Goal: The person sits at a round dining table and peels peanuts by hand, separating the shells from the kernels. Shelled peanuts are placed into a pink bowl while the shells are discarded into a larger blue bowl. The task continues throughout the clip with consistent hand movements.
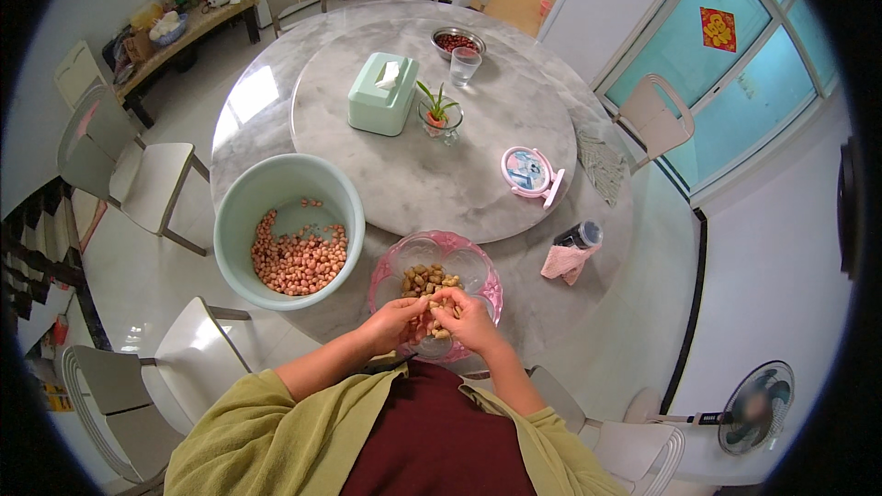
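A pink-rimmed clear plastic tray (493,289) with unshelled peanuts (422,280) stands at the table's near edge. Over it my left hand (400,320) and my right hand (463,320) meet, their fingertips together on a peanut. Which of the peanut's parts each hand holds is too small to tell. Some peanuts lie below and between my hands. To the left, a large pale green plastic basin (224,234) holds many shelled pink peanut kernels (303,265).
On the marble turntable (413,179) are a green tissue box (379,100), a plant in a glass bowl (441,117), a plastic cup (465,67), a metal bowl (475,34) and a pink-framed mirror (529,171). A lidded jar (582,235) and pink cloth (568,262) lie right. Chairs surround the table.
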The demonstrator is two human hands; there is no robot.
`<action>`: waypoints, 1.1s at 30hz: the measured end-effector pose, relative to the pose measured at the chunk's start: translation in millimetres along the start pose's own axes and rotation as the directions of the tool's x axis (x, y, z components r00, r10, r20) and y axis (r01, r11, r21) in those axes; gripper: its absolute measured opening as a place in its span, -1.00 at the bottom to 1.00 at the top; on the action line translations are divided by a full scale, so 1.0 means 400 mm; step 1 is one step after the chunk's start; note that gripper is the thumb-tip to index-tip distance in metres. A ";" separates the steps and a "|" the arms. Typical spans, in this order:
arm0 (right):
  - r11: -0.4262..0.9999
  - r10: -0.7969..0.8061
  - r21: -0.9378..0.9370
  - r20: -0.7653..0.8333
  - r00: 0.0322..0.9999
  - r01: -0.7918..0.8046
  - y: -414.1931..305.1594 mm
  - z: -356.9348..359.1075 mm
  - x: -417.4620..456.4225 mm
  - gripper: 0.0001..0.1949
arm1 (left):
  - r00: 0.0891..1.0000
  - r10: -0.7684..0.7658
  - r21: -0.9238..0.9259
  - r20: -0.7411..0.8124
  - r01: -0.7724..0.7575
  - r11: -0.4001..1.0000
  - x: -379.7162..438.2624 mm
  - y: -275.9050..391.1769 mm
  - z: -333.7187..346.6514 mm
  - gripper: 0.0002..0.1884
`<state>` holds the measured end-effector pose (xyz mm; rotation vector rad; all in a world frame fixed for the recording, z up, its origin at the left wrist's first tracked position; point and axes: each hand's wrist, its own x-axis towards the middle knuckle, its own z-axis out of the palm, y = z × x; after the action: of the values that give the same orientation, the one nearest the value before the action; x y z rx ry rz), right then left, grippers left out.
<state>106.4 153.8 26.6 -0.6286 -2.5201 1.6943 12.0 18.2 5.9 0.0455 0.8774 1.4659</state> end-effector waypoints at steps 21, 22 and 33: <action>0.721 0.167 0.677 0.035 0.985 -0.146 0.051 0.054 -0.008 -0.80 | 0.988 0.135 0.080 -0.074 -0.129 0.988 0.012 -0.041 0.015 -0.83; 0.707 0.170 0.691 0.043 0.985 -0.152 0.051 0.056 -0.008 -0.80 | 0.986 0.147 0.104 -0.082 -0.139 0.985 0.012 -0.040 0.013 -0.82; 0.838 0.108 0.541 -0.040 0.993 -0.069 0.048 0.087 -0.005 -0.81 | 0.976 0.090 0.159 -0.198 -0.058 0.986 -0.018 0.012 0.025 -0.75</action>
<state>105.4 128.6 -4.2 -0.7325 -1.8407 2.2310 14.4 17.4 18.9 0.0415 1.1660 1.4889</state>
